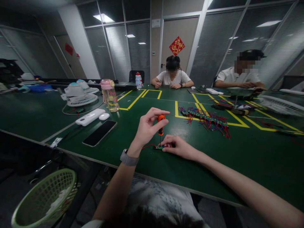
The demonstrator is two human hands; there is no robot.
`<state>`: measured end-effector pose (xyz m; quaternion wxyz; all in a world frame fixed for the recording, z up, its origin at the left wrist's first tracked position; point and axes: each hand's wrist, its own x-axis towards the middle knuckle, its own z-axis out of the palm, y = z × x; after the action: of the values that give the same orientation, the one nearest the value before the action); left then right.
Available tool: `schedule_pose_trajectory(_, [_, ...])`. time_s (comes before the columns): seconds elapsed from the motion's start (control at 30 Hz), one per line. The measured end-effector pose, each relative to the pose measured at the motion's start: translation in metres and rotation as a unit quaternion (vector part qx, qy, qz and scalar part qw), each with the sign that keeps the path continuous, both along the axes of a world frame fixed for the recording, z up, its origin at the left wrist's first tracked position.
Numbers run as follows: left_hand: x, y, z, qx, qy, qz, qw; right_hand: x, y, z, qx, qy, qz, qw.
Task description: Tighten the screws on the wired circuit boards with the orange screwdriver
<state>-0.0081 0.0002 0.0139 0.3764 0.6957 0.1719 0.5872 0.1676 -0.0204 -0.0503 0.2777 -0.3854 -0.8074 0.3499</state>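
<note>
My left hand [150, 125] grips the orange and black handle of a small screwdriver [161, 122] between thumb and fingers. The screwdriver stands upright, its thin shaft reaching down to a small green circuit board [158, 147] on the table. Against the right end of that board, my right hand [177, 146] is closed, thumb and fingers pinching it. A red wire runs from the board's left end, passing behind my left wrist. The exact spot where the tip meets the board is too small to make out.
On the green table [133, 133] lie a row of wired circuit boards [204, 117], a black phone [99, 133], a white power strip [90, 117] and a pink-lidded bottle [110, 96]. White fans [79, 95] stand farther left. Two people sit across. A green basket [45, 196] is below left.
</note>
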Motion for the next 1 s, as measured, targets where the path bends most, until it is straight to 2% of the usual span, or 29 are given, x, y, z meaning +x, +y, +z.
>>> schedule_pose_trajectory(0.07, [-0.0011,0.0010,-0.0003,0.008,-0.005,0.002,1.000,0.0000,0.0002,-0.0002,-0.001,0.004,0.001,1.000])
schedule_pose_trajectory(0.2, [-0.0018,0.0020,-0.0032,-0.051,-0.030,-0.084,0.995,0.0001,0.0001,0.0006,-0.002,0.002,0.004,1.000])
schedule_pose_trajectory(0.27, [-0.0013,0.0013,-0.0036,-0.069,-0.032,-0.102,0.992,0.0001,0.0001,0.0010,0.000,0.000,0.004,1.000])
schedule_pose_trajectory(0.47, [-0.0005,0.0001,0.0000,0.004,-0.018,-0.001,1.000,0.0000,0.0006,-0.0009,-0.001,0.008,0.002,1.000])
schedule_pose_trajectory(0.53, [-0.0013,0.0010,-0.0005,0.001,-0.022,-0.003,1.000,-0.0003,0.0006,-0.0014,-0.004,0.012,0.001,1.000])
schedule_pose_trajectory(0.67, [-0.0023,0.0017,-0.0037,-0.058,-0.030,-0.082,0.995,-0.0009,-0.0001,0.0001,-0.012,0.008,0.003,1.000])
schedule_pose_trajectory(0.73, [-0.0020,0.0013,-0.0042,-0.070,-0.033,-0.095,0.992,-0.0011,-0.0005,0.0012,-0.016,0.009,0.006,1.000])
schedule_pose_trajectory(0.9, [-0.0011,0.0015,-0.0018,-0.006,-0.023,-0.021,0.999,-0.0015,-0.0006,0.0008,-0.021,0.022,0.000,1.000])
schedule_pose_trajectory(1.0, [-0.0011,0.0026,-0.0021,0.003,-0.030,-0.016,0.999,-0.0015,-0.0003,0.0001,-0.019,0.023,0.000,1.000])
